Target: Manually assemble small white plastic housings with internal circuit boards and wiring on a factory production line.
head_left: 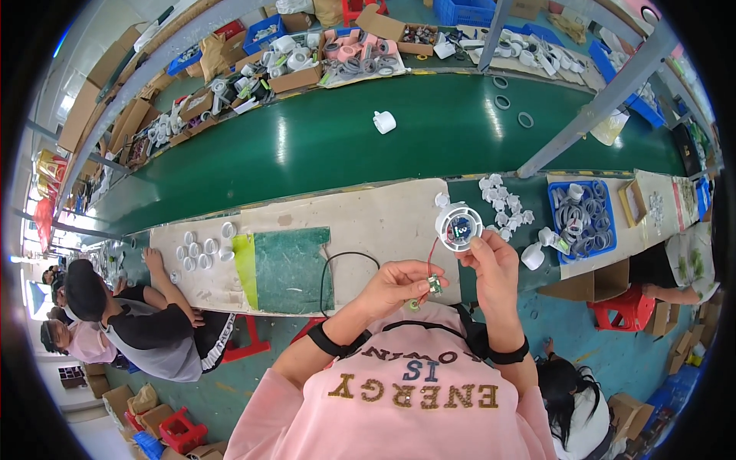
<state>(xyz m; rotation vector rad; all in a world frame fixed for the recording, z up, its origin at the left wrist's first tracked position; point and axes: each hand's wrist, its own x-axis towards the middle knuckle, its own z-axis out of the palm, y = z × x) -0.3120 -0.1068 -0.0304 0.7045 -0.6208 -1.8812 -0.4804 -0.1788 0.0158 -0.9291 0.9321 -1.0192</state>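
Observation:
My right hand point(491, 264) grips the rim of a round white plastic housing point(460, 228), tilted so that its inside shows. A dark part with a small circuit board sits within it. Thin red wires point(431, 253) run from the housing down to a small green circuit board point(435, 284), pinched between the fingers of my left hand point(400, 285). A small greenish round piece point(415, 305) hangs just below that board. Both hands are above the near edge of the beige bench cover point(399, 218), close to my body.
Beyond the bench runs a green conveyor belt point(307, 138) carrying a white part point(384, 122). White caps point(506, 205) lie right of my hands, beside a blue crate point(606, 249) of grey rings. A green mat point(293, 268) and white rings point(203, 249) are leftward. Another person point(153, 330) sits at left.

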